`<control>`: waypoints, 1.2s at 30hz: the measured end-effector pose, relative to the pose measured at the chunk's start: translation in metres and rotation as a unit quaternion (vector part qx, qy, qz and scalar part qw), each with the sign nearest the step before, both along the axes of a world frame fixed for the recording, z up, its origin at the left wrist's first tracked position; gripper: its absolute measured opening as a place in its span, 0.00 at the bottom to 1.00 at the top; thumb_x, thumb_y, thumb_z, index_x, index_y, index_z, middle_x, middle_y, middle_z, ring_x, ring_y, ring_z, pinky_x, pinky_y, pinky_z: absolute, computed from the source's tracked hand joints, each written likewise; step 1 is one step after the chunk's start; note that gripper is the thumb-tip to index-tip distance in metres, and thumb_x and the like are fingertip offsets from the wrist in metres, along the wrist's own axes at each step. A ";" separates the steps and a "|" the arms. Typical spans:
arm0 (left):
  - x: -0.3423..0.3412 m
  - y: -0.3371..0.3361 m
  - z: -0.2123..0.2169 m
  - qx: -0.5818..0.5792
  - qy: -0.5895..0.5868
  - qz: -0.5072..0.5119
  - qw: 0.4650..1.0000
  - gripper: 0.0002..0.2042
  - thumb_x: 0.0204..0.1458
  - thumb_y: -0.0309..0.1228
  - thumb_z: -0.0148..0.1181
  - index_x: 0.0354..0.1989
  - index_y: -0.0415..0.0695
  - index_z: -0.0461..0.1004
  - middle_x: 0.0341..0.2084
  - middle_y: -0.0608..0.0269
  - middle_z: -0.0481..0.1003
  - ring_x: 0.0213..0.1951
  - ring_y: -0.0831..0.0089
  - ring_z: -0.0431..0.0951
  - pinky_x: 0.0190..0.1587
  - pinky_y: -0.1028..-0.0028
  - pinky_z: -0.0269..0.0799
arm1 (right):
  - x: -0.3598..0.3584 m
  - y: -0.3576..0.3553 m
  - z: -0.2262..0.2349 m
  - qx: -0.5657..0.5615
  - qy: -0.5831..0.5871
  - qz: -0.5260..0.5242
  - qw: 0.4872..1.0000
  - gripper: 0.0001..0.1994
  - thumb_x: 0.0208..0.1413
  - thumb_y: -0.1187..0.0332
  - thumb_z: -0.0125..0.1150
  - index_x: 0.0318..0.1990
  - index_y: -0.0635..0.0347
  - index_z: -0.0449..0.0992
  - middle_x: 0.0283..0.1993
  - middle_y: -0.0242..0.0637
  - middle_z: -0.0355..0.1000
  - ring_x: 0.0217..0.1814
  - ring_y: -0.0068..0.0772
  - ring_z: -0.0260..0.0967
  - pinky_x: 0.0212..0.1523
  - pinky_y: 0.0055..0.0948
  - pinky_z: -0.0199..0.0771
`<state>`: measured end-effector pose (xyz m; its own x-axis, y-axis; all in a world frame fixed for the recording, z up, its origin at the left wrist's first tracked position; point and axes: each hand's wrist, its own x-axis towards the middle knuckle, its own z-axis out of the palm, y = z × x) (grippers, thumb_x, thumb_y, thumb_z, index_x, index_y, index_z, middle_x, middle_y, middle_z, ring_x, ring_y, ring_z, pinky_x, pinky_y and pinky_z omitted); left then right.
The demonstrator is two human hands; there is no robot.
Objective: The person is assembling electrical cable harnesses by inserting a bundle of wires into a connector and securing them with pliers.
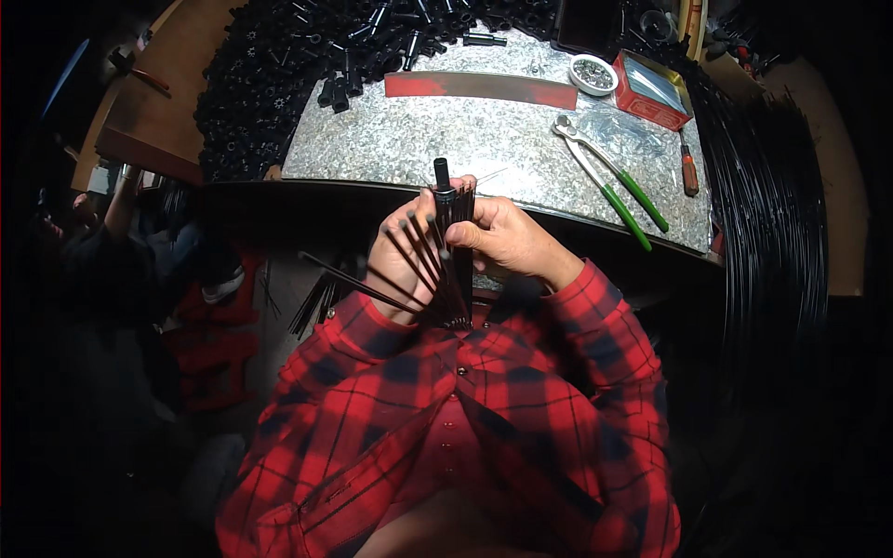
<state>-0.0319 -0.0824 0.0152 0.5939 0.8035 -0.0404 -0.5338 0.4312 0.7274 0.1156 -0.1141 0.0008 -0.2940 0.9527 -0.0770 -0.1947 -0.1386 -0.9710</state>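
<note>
In front of my chest I hold what looks like an umbrella frame (pixel 456 270), a bundle of thin black ribs around a dark shaft. A black tubular end (pixel 442 172) sticks up at its top. My left hand (pixel 389 253) is wrapped round the frame from the left, and several ribs fan out across it. My right hand (pixel 510 237) closes on the ribs from the right, its thumb pressed against them. A thin wire points up and to the right just above my fingers. The lower end of the bundle rests near my shirt front.
On the speckled tabletop (pixel 372 149) lie a red-and-dark metal strip (pixel 481 90), green-handled pincers (pixel 609 181) and a screwdriver (pixel 688 175). Behind them stand a white bowl of small metal parts (pixel 593 74) and a red box (pixel 651 91). Black tubular parts (pixel 260 93) heap at left; long black rods (pixel 772 205) hang at right.
</note>
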 end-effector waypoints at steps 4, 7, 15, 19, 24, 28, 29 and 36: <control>0.001 -0.005 -0.002 -0.032 -0.049 -0.003 0.998 0.18 0.61 0.37 0.41 0.49 0.34 0.66 0.46 0.50 0.70 0.43 0.67 0.73 0.42 0.71 0.72 | -0.002 -0.002 -0.002 0.005 -0.014 -0.013 1.000 0.16 0.55 0.58 0.57 0.25 0.62 0.71 0.18 0.27 0.65 0.16 0.15 0.60 0.17 0.16 0.59; -0.003 -0.006 0.002 -0.038 -0.087 -0.038 0.995 0.19 0.61 0.37 0.40 0.51 0.35 0.65 0.46 0.50 0.70 0.41 0.69 0.75 0.39 0.74 0.74 | -0.003 -0.008 -0.002 0.001 -0.027 -0.011 1.000 0.16 0.56 0.57 0.56 0.25 0.63 0.72 0.18 0.27 0.66 0.16 0.15 0.60 0.17 0.16 0.60; -0.003 0.000 0.012 -0.045 -0.073 -0.098 0.992 0.17 0.61 0.36 0.39 0.53 0.38 0.59 0.45 0.50 0.70 0.42 0.68 0.74 0.43 0.73 0.73 | -0.010 -0.024 0.014 0.074 -0.138 -0.113 0.981 0.17 0.57 0.59 0.54 0.26 0.66 0.72 0.19 0.28 0.68 0.19 0.16 0.64 0.19 0.18 0.62; -0.005 0.007 0.005 -0.058 -0.102 -0.136 0.984 0.16 0.61 0.35 0.40 0.53 0.39 0.58 0.44 0.52 0.70 0.41 0.67 0.75 0.43 0.71 0.74 | 0.007 -0.021 0.021 -0.066 -0.156 -0.046 0.985 0.13 0.55 0.64 0.56 0.26 0.67 0.72 0.21 0.32 0.71 0.22 0.18 0.67 0.22 0.19 0.64; -0.007 0.019 0.000 -0.076 -0.144 -0.178 0.970 0.18 0.61 0.34 0.41 0.56 0.38 0.59 0.39 0.57 0.72 0.42 0.71 0.74 0.48 0.74 0.69 | 0.037 -0.004 0.079 0.096 -0.378 0.060 0.919 0.07 0.50 0.71 0.59 0.27 0.67 0.73 0.24 0.36 0.73 0.26 0.20 0.68 0.28 0.21 0.67; -0.005 0.022 -0.011 -0.098 -0.174 -0.193 0.961 0.19 0.61 0.33 0.41 0.57 0.36 0.58 0.39 0.58 0.71 0.39 0.73 0.72 0.46 0.75 0.68 | 0.082 0.054 0.086 0.103 -0.442 -0.088 0.887 0.06 0.50 0.72 0.58 0.29 0.68 0.74 0.24 0.40 0.72 0.27 0.20 0.68 0.30 0.23 0.67; -0.005 0.022 -0.014 -0.103 -0.180 -0.197 0.958 0.20 0.61 0.33 0.41 0.58 0.35 0.57 0.40 0.58 0.70 0.38 0.74 0.72 0.46 0.75 0.68 | 0.089 0.074 0.084 0.092 -0.421 -0.144 0.891 0.06 0.50 0.72 0.58 0.30 0.68 0.74 0.24 0.40 0.71 0.27 0.20 0.68 0.30 0.23 0.67; 0.002 0.018 -0.006 -0.049 -0.121 -0.166 0.978 0.20 0.62 0.35 0.39 0.57 0.35 0.60 0.38 0.61 0.71 0.37 0.77 0.70 0.43 0.78 0.67 | 0.124 0.197 0.023 0.322 -0.616 -0.215 0.686 0.08 0.48 0.71 0.59 0.37 0.63 0.75 0.34 0.45 0.72 0.34 0.42 0.71 0.36 0.32 0.69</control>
